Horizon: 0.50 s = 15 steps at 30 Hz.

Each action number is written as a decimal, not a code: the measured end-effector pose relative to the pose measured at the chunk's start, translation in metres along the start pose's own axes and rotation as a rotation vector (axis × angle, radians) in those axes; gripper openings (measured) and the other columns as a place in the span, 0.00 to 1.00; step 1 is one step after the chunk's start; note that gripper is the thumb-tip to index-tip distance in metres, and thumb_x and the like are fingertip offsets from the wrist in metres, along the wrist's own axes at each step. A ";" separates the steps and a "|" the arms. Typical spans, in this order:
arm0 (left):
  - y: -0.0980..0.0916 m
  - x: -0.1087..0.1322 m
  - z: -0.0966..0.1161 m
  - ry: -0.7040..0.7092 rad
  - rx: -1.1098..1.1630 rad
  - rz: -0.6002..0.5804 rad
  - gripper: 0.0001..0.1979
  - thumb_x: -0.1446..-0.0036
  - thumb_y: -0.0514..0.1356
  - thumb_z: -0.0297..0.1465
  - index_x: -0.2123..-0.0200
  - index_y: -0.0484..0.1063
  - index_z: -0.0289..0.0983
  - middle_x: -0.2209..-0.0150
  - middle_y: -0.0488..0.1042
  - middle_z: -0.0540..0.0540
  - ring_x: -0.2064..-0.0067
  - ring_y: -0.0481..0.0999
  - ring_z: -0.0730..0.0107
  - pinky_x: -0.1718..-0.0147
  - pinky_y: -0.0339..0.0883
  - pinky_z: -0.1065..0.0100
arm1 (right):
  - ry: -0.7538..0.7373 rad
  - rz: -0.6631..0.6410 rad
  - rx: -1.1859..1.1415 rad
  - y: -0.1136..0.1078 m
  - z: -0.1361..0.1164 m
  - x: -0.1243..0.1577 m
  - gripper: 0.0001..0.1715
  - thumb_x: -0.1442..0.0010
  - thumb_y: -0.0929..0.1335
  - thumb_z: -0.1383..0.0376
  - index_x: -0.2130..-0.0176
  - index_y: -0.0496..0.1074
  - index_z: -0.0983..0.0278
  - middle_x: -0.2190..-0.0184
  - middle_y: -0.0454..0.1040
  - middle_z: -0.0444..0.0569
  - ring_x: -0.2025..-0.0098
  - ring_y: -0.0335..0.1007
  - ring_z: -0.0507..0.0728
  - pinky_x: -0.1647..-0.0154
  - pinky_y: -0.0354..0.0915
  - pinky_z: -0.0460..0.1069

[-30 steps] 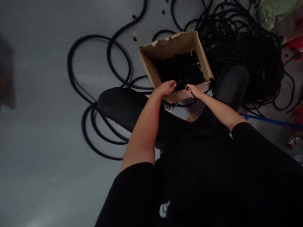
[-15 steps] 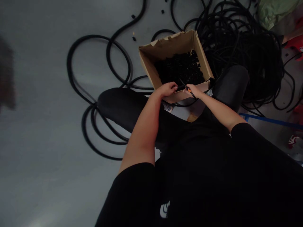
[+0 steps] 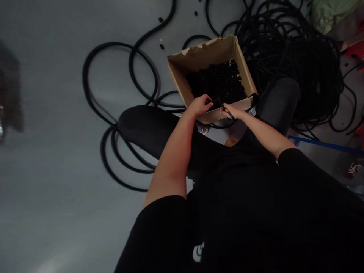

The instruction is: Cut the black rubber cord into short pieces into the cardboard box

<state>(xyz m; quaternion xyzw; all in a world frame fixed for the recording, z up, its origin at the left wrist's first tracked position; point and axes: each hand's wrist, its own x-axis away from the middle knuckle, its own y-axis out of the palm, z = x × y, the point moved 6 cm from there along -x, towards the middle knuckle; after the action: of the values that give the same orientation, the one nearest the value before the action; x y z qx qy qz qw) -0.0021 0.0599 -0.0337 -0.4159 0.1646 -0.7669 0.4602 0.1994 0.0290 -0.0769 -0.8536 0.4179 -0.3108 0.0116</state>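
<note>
The right hand (image 3: 231, 110) is closed around a tool (image 3: 226, 110) beside the curled left hand (image 3: 200, 105), its hold unclear, with black pieces (image 3: 217, 80) in the box (image 3: 213, 56) just beyond both.

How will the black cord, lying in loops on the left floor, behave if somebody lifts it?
The black cord would probably bend easily, since it lies in wide loops. It seems springy rather than limp, because its curves look round, without kinks. It may snag, as its loops cross.

Left arm (image 3: 176, 155) and right arm (image 3: 264, 131) forward, left fingers (image 3: 209, 99) and right fingers (image 3: 224, 110) curled, close together.
</note>
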 end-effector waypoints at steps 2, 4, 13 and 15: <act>0.000 0.001 0.004 0.019 0.004 -0.015 0.16 0.29 0.74 0.39 0.42 0.88 0.41 0.48 0.91 0.38 0.40 0.87 0.45 0.35 0.81 0.52 | -0.034 -0.010 0.003 0.000 -0.006 0.002 0.16 0.28 0.76 0.68 0.55 0.66 0.56 0.71 0.66 0.34 0.65 0.68 0.54 0.60 0.67 0.46; 0.000 0.002 0.008 0.036 0.006 -0.018 0.15 0.30 0.76 0.40 0.44 0.88 0.42 0.50 0.91 0.39 0.41 0.88 0.45 0.37 0.82 0.52 | -0.056 -0.016 0.000 0.001 -0.010 0.002 0.16 0.27 0.75 0.68 0.55 0.65 0.56 0.72 0.66 0.34 0.65 0.69 0.54 0.60 0.67 0.45; -0.007 0.004 0.015 0.034 -0.008 0.067 0.16 0.31 0.73 0.38 0.43 0.87 0.41 0.52 0.90 0.38 0.45 0.88 0.44 0.40 0.83 0.51 | 0.094 0.078 -0.071 0.005 -0.014 0.001 0.14 0.15 0.74 0.66 0.53 0.66 0.56 0.68 0.68 0.37 0.65 0.71 0.54 0.64 0.67 0.45; -0.009 0.004 0.015 0.023 0.002 0.088 0.18 0.29 0.72 0.38 0.39 0.86 0.40 0.51 0.89 0.37 0.43 0.87 0.44 0.38 0.82 0.50 | 0.103 0.135 -0.169 0.003 -0.015 0.001 0.16 0.14 0.76 0.60 0.50 0.66 0.56 0.67 0.67 0.37 0.64 0.71 0.55 0.65 0.68 0.45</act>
<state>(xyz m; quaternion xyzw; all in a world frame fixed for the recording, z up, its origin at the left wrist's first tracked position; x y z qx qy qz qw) 0.0037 0.0630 -0.0177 -0.3990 0.1876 -0.7508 0.4920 0.1895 0.0300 -0.0649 -0.8043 0.4993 -0.3165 -0.0607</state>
